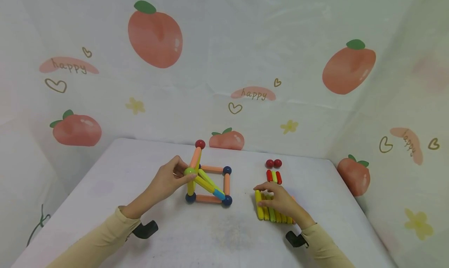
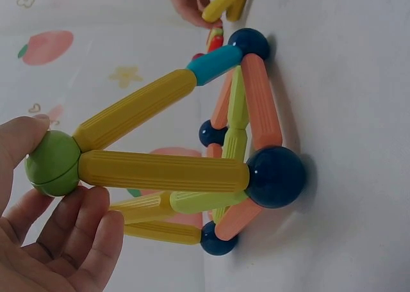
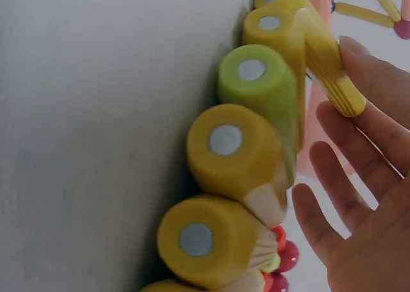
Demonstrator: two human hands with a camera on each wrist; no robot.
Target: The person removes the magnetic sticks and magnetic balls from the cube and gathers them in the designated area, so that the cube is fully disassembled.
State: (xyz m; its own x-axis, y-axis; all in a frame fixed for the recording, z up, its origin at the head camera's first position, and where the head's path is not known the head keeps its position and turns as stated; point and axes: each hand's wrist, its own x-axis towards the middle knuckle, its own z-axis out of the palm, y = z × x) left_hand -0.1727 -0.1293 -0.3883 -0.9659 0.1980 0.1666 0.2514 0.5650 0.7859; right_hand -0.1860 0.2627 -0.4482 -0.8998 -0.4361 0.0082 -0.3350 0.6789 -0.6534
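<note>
My left hand pinches a green ball between thumb and fingers. From that ball, yellow sticks slope to navy balls of a square base with orange sticks. One sloping edge ends in a blue piece. A red ball tops another orange stick at the back. With thumb and fingers, my right hand pinches a yellow stick at the left end of a row of yellow and green sticks. In the right wrist view that stick is tilted against the row.
Behind the row lie short red and green sticks, with two red balls farther back. Everything stands on a white table, backed by a printed curtain. A black wrist mount hangs below the left wrist.
</note>
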